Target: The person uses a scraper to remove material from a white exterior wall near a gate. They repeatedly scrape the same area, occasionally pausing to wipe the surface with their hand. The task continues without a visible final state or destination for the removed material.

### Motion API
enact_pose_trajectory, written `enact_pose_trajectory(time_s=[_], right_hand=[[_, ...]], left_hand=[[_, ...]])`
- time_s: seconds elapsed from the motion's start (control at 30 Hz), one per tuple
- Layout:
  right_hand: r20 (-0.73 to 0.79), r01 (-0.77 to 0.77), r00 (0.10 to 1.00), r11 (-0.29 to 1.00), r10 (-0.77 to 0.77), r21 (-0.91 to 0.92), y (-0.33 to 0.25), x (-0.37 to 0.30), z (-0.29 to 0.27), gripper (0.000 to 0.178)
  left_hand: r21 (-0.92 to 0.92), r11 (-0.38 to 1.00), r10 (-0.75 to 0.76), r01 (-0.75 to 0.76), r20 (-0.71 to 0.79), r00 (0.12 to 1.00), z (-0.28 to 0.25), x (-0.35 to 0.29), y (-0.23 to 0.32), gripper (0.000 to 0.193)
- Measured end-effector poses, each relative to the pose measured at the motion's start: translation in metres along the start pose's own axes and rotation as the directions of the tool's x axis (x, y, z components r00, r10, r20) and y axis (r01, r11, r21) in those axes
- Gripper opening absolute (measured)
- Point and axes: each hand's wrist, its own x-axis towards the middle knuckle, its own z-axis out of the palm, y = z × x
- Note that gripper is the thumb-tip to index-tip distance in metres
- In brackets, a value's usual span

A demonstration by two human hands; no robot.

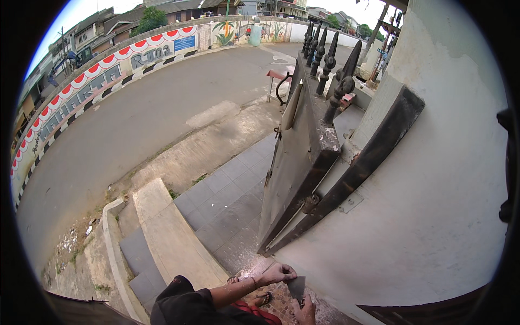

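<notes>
Low in the view, my left hand (278, 273) reaches over from a black sleeve, its thumb and fingers closed in a pinch at the wide edge of a putty knife (296, 286). The knife's flat dark grey blade narrows down toward my right hand (305, 312), which is closed round the lower end; the handle is mostly hidden in it. Pale dust marks the fingers. My feet in sandals (264, 298) stand on the patterned floor tiles (283, 311) below.
A pale plastered wall (428, 162) rises close on my right. Against it stands an open dark metal gate (303, 135) with pointed spikes (329, 62). Grey paving tiles (233, 189), a low concrete ledge (170, 233) and the road (135, 114) lie ahead and left. A painted roadside wall (103, 81) runs beyond.
</notes>
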Motion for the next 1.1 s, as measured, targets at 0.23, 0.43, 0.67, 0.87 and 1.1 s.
enact_pose_trajectory(time_s=[0.23,0.43,0.67,0.87,1.1], right_hand=[[-0.054,0.138,0.989,0.99,-0.14,-0.033,0.029,0.014,-0.006,0.062],[-0.046,0.196,0.98,0.98,-0.195,0.022,0.057,0.047,-0.001,0.047],[-0.272,0.311,0.924,0.942,-0.267,0.129,0.08,0.09,0.009,0.038],[-0.542,0.473,0.806,0.811,-0.239,0.346,0.072,0.137,0.049,0.038],[-0.784,0.762,0.563,0.533,-0.264,0.368,0.083,0.204,0.103,0.058]], left_hand=[[-0.139,0.989,0.052,-0.051,0.002,0.999,-0.007,0.018,-0.02,0.015],[0.429,0.903,0.135,0.033,-0.355,0.925,0.001,0.019,-0.001,0.019],[0.989,0.07,0.958,-0.133,-0.029,0.284,-0.026,0.051,0.022,0.059],[0.989,-0.146,0.939,0.001,0.138,0.314,-0.054,0.104,-0.004,0.113],[0.954,-0.286,0.95,-0.089,0.295,0.103,-0.073,0.153,-0.051,0.086]])
